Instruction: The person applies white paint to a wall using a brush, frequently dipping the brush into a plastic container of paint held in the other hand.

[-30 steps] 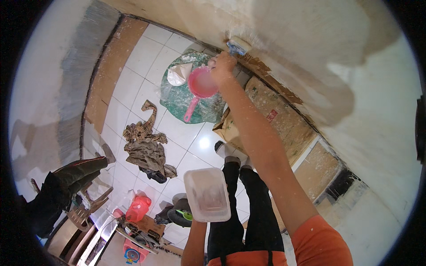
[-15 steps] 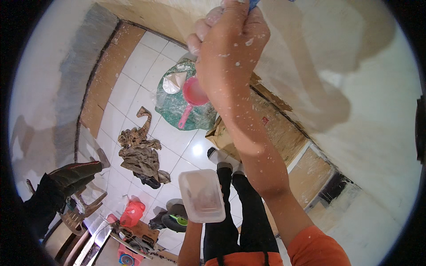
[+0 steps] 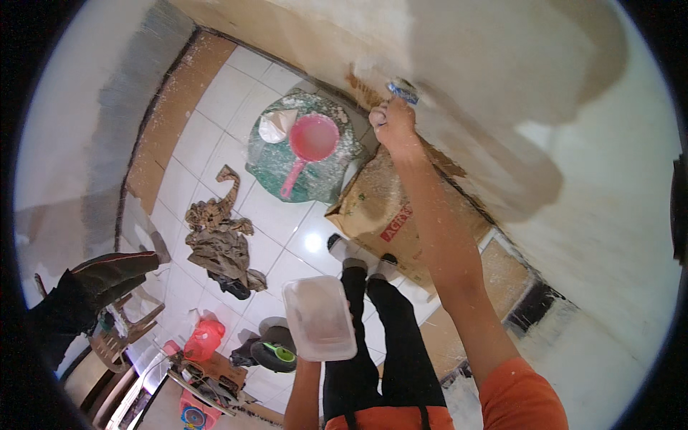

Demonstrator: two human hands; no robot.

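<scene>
Fingers of the right hand (image 3: pixel 390 123) clench a small blue-and-white scraping tool (image 3: pixel 403 90) against the cream plastered wall (image 3: pixel 502 86). Well below that wall, the left hand (image 3: pixel 315 358) grips a translucent rectangular plastic tub (image 3: pixel 319 317) from underneath, above the white tiled floor (image 3: pixel 215 100).

I look down on a white tiled floor (image 3: pixel 215 118) meeting a pale plastered wall (image 3: pixel 502 64), with crumpled rags (image 3: pixel 218 240) and a wooden chair (image 3: pixel 118 333) near the floor's left edge.
</scene>
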